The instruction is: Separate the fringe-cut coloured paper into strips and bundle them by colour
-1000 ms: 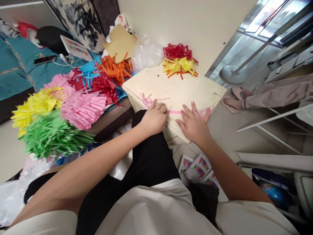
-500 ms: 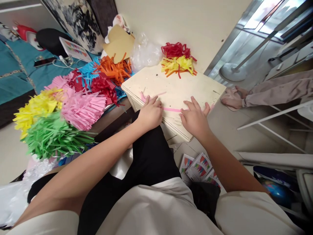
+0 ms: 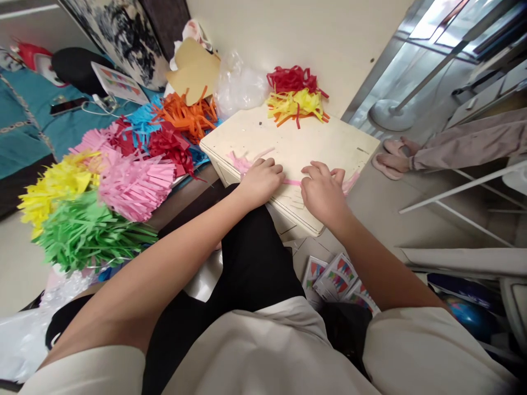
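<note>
A pink paper piece (image 3: pixel 293 182) lies across the near part of the cream cabinet top (image 3: pixel 329 140), its middle a narrow band and its fringed ends beyond my hands. My left hand (image 3: pixel 263 180) rests on the band's left part, fingers curled down and pressed together over the paper. On the right part is my right hand (image 3: pixel 323 189), fingers bent and its thumb side at the band. Short pink fringe shows left of my left hand and right of my right hand. Yellow (image 3: pixel 298 104) and red (image 3: pixel 292 79) fringed bundles sit at the cabinet's back edge.
Pink, yellow, green, orange, blue and red tassels (image 3: pixel 135 184) are heaped at the left. Clear plastic (image 3: pixel 239 88) and gold card (image 3: pixel 193 68) lie behind. Printed packets (image 3: pixel 337 277) are below on the floor. A person's slippered feet (image 3: pixel 393 159) are at the right.
My left hand has slid right along the pink band, and its fingers have drawn together. My right hand's spread fingers have curled in. The gap between the hands is smaller.
</note>
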The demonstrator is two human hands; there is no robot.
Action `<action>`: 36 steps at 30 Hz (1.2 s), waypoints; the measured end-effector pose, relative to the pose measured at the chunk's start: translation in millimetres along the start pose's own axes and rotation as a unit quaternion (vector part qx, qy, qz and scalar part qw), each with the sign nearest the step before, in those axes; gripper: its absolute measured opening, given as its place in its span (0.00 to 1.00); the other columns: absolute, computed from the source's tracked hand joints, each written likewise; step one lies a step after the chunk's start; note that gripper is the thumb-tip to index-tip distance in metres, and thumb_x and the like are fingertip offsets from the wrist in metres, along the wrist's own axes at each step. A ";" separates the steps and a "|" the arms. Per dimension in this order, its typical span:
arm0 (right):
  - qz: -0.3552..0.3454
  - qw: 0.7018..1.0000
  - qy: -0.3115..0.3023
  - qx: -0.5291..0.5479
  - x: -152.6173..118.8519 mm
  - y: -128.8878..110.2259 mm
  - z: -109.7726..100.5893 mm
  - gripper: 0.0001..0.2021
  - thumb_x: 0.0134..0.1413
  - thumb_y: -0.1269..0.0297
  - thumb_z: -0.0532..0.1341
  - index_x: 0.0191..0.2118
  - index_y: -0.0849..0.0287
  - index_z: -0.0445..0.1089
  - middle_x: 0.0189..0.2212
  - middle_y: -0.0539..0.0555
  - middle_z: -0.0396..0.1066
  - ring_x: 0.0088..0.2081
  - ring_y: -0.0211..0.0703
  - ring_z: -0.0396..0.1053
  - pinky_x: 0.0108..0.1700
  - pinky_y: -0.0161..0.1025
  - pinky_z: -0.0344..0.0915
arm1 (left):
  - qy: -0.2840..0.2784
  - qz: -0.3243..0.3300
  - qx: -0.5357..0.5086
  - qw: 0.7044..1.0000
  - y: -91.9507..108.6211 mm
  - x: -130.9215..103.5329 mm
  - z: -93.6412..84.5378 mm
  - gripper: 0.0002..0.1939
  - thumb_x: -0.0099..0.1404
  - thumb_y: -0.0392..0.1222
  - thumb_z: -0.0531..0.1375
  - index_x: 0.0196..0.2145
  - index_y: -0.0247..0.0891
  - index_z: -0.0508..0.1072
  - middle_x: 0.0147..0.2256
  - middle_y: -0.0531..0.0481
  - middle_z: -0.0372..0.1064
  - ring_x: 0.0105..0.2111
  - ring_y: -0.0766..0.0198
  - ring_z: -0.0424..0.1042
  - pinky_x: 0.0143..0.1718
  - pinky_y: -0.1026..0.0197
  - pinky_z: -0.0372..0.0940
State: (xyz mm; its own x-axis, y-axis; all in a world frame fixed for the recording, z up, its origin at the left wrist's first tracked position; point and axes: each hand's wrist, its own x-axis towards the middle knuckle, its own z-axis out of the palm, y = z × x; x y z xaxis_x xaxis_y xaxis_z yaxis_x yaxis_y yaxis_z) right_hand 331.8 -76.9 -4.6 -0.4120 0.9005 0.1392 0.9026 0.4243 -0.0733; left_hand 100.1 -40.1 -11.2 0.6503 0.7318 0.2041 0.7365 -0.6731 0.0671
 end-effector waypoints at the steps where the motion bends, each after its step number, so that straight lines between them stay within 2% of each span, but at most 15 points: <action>1: 0.000 1.000 0.001 0.000 0.1 -0.7 -0.8 0.22 0.75 0.71 0.53 0.48 0.60 0.88 0.70 0.73 0.79 0.75 0.80 0.60 0.66 0.75 0.56 | 0.001 -0.003 0.001 1.000 -0.3 1.7 0.9 0.14 0.82 0.32 0.60 0.44 0.38 0.87 0.45 0.34 0.83 0.53 0.41 0.76 0.57 0.39 0.70; 4: -0.004 1.000 0.016 0.003 1.7 -3.4 -2.9 0.21 0.76 0.69 0.55 0.54 0.59 0.88 0.70 0.72 0.78 0.72 0.79 0.62 0.64 0.72 0.56 | -0.004 -0.008 -0.004 1.000 -2.0 6.6 3.0 0.14 0.83 0.32 0.59 0.45 0.36 0.86 0.45 0.34 0.83 0.52 0.42 0.77 0.55 0.42 0.70; 7: -0.008 1.000 0.029 0.008 5.7 -7.4 -2.8 0.22 0.76 0.70 0.56 0.60 0.57 0.86 0.69 0.70 0.78 0.68 0.73 0.65 0.62 0.66 0.56 | -0.016 -0.023 -0.022 0.999 -5.2 10.2 3.6 0.14 0.83 0.33 0.59 0.47 0.33 0.86 0.45 0.34 0.83 0.52 0.43 0.78 0.52 0.45 0.70; 12: -0.004 0.999 0.040 0.025 13.1 -7.8 3.2 0.22 0.80 0.67 0.53 0.53 0.54 0.88 0.52 0.68 0.83 0.58 0.69 0.65 0.58 0.63 0.55 | -0.021 -0.041 -0.054 0.997 -9.2 11.1 3.2 0.15 0.81 0.32 0.58 0.49 0.32 0.86 0.46 0.35 0.83 0.52 0.44 0.79 0.53 0.45 0.70; 14: -0.002 0.999 0.033 0.027 13.8 -5.0 5.6 0.23 0.82 0.65 0.53 0.52 0.54 0.89 0.49 0.68 0.83 0.57 0.69 0.65 0.57 0.63 0.55 | -0.014 -0.039 -0.060 0.997 -8.3 9.1 3.3 0.14 0.81 0.34 0.59 0.50 0.33 0.86 0.47 0.34 0.83 0.52 0.43 0.79 0.54 0.44 0.70; 17: 0.002 0.999 0.023 0.025 12.1 -1.9 7.3 0.24 0.84 0.63 0.53 0.51 0.54 0.90 0.49 0.67 0.82 0.56 0.68 0.65 0.57 0.64 0.55 | 0.002 -0.035 -0.047 0.998 -4.6 5.3 4.4 0.12 0.82 0.39 0.62 0.51 0.36 0.86 0.47 0.35 0.82 0.52 0.42 0.78 0.56 0.42 0.69; 20: -0.002 1.000 0.025 0.019 10.0 -2.3 7.3 0.24 0.84 0.62 0.54 0.51 0.53 0.91 0.50 0.67 0.82 0.56 0.68 0.65 0.57 0.63 0.56 | 0.015 -0.022 -0.022 0.999 -0.3 3.4 6.1 0.14 0.85 0.40 0.60 0.47 0.40 0.87 0.45 0.36 0.81 0.52 0.41 0.77 0.58 0.39 0.68; 28: -0.002 0.999 0.028 0.040 6.4 -8.1 7.2 0.21 0.82 0.65 0.55 0.51 0.53 0.89 0.50 0.65 0.84 0.56 0.67 0.66 0.57 0.62 0.56 | 0.014 -0.015 -0.001 1.000 4.7 5.2 5.2 0.16 0.85 0.36 0.59 0.44 0.39 0.87 0.46 0.36 0.82 0.55 0.41 0.76 0.61 0.38 0.68; 36: 0.016 0.999 0.015 0.038 4.0 -9.8 9.3 0.21 0.82 0.67 0.53 0.48 0.55 0.87 0.48 0.65 0.84 0.56 0.67 0.69 0.57 0.61 0.57 | 0.012 0.002 -0.026 1.000 -3.2 2.7 5.0 0.17 0.82 0.33 0.59 0.42 0.40 0.88 0.44 0.36 0.82 0.53 0.42 0.75 0.59 0.40 0.69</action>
State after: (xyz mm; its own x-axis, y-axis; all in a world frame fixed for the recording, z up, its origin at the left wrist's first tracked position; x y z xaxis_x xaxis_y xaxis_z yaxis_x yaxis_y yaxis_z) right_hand 320.2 -76.6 -12.5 -0.3776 0.9113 0.1643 0.9029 0.4017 -0.1527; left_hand 100.4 -35.4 -15.7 0.6481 0.7268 0.2274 0.7229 -0.6811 0.1166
